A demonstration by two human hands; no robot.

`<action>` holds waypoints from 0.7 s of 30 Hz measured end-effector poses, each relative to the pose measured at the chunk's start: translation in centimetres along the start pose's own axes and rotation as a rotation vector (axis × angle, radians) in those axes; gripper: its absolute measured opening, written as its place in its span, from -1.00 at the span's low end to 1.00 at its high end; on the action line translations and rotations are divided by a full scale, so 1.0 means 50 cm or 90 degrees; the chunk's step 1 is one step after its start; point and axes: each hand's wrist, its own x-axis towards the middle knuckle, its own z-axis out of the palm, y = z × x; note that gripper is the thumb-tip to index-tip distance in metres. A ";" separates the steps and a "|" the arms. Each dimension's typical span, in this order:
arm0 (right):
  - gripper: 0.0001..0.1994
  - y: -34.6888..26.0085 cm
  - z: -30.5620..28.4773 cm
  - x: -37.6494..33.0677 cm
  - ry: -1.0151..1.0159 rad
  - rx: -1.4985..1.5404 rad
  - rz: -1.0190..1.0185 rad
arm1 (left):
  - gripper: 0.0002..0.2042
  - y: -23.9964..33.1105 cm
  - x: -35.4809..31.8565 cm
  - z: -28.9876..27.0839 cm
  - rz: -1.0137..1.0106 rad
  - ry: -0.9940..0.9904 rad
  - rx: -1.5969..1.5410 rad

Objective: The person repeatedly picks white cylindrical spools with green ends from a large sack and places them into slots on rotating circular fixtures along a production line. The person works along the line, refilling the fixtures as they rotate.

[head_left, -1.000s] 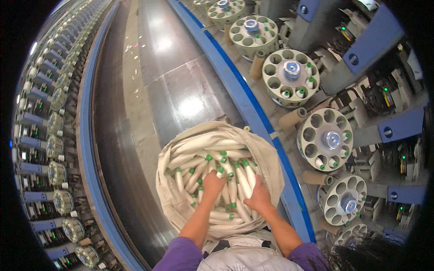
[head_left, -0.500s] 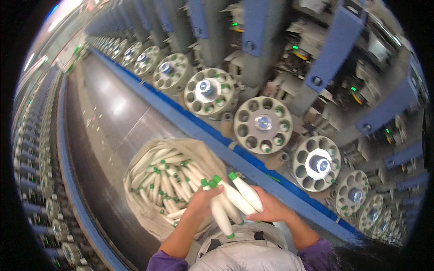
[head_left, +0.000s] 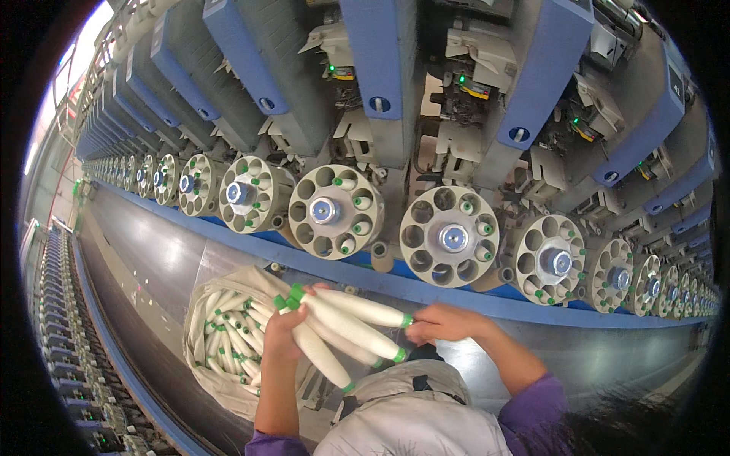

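Observation:
My left hand (head_left: 283, 336) is closed around the green-capped ends of several white yarn bobbins (head_left: 346, 325), which fan out toward the lower right. At the free green tip of the uppermost bobbin (head_left: 365, 305), the closed fingers of my right hand (head_left: 445, 323) pinch it. Beside my left forearm stands a beige cloth sack (head_left: 228, 401), full of more white bobbins (head_left: 232, 334) with green ends. Ahead of my hands is a round magazine (head_left: 426, 254) with a ring of pockets; a few on its right side hold bobbins.
Similar round magazines (head_left: 304, 190) line the machine on both sides, above a blue rail (head_left: 365, 275). Blue and grey winding units (head_left: 372, 61) rise behind them. A brown paper tube (head_left: 381, 258) stands between two magazines. Another machine row (head_left: 57, 304) runs along the far left.
My view has turned right, toward the magazines. The bobbins now lie flatter, gathered in my left hand. My right hand has shifted from the bobbins' sides to the tip of one.

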 end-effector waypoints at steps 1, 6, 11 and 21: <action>-0.66 0.024 -0.009 -0.030 0.071 0.004 -0.064 | -0.63 -0.011 0.006 0.002 0.003 0.032 -0.012; -0.65 0.117 0.010 -0.090 0.346 0.208 -0.249 | -0.68 -0.101 0.044 0.013 -0.023 0.119 -0.049; -0.65 0.120 0.021 -0.098 0.413 0.571 -0.151 | -0.68 -0.155 0.068 0.033 -0.048 0.126 -0.122; -0.93 0.238 -0.069 -0.212 0.425 -0.221 -0.091 | -0.64 -0.178 0.068 0.069 -0.002 0.136 -0.046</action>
